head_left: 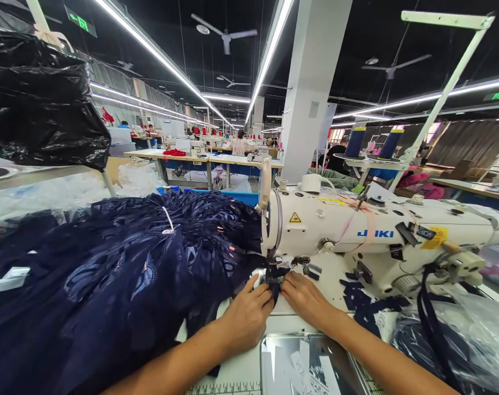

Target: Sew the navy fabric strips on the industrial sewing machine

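Observation:
A white sewing machine (356,230) stands on the table in front of me, its needle end at the centre. A large heap of dark navy patterned fabric (121,274) spreads to the left. My left hand (249,315) lies on the fabric's edge just left of the needle, fingers pressed down on the cloth. My right hand (307,299) rests right of the needle, fingertips pinching a small navy piece (276,285) under the presser foot. Both hands nearly touch at the needle.
Navy fabric scraps (364,304) and a dark strap (432,323) lie right of the machine, over a clear plastic bag (471,334). Two blue thread cones (373,142) stand behind the machine. A black plastic bag (39,99) hangs upper left. Other workers sit at far tables.

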